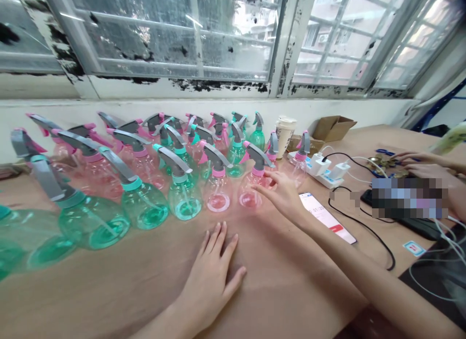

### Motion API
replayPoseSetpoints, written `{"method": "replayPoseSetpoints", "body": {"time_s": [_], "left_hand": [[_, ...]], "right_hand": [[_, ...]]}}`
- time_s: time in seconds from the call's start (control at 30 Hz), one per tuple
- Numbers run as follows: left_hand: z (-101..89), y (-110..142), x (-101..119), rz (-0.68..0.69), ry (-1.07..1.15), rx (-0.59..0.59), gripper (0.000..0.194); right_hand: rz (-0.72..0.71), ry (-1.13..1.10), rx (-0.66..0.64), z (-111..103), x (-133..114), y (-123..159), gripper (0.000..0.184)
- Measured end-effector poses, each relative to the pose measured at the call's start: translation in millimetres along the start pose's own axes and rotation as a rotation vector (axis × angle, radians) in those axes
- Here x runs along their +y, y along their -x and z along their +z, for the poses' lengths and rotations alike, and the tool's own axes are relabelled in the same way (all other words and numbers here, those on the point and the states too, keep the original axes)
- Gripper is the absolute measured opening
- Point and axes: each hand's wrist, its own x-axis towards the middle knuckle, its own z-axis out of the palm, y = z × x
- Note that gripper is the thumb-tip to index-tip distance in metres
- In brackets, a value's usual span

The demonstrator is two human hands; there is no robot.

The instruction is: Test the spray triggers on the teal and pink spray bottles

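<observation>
My left hand (213,268) lies flat on the brown table, fingers spread, with nothing in it. Just beyond it stand a clear pink spray bottle (218,195) and a clear green spray bottle (186,198), both upright with grey trigger heads. My right hand (282,193) reaches in from the right to another pink spray bottle (249,195). Its thumb crosses the front of that bottle and its fingers are at the right side, below the pink collar. Part of the grip is hidden behind the bottle. Several more green and pink spray bottles fill the left and back.
A paper cup (286,135) and an open cardboard box (333,128) stand near the wall. Right of my right arm lie a lit phone (325,216), a power strip (327,171) with chargers, and cables. Another person's hands (425,161) are at the far right, beside small brass-coloured pieces (382,164).
</observation>
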Motion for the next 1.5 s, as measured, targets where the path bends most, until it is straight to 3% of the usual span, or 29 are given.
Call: {"method": "replayPoseSetpoints", "body": {"time_s": [0.37, 0.63, 0.77, 0.93, 1.07, 1.27, 1.5], "left_hand": [[5.3, 4.0, -3.2, 0.024, -0.003, 0.073, 0.055], [12.0, 6.5, -3.3, -0.002, 0.021, 0.091, 0.056], [9.9, 5.8, -3.2, 0.001, 0.016, 0.072, 0.055], [1.8, 2.9, -3.0, 0.010, 0.014, 0.043, 0.055], [1.4, 2.2, -3.8, 0.026, -0.007, 0.051, 0.054], [2.9, 3.3, -4.4, 0.021, -0.004, 0.067, 0.054], [1.2, 3.8, -3.7, 0.014, -0.002, 0.055, 0.053]], "right_hand": [[0.027, -0.048, -0.006, 12.8, 4.5, -9.4, 0.056], [0.043, -0.072, 0.002, 24.3, -6.7, -19.7, 0.056], [0.032, -0.060, -0.005, 16.1, -6.9, -17.6, 0.068], [0.063, -0.008, 0.085, -6.3, 7.5, -4.9, 0.049], [0.132, 0.060, 0.183, -15.8, 26.3, -5.7, 0.053], [0.168, 0.145, 0.175, -4.1, 35.8, -30.1, 0.070], [0.222, 0.205, 0.107, 1.0, 34.8, -38.6, 0.064]]}}
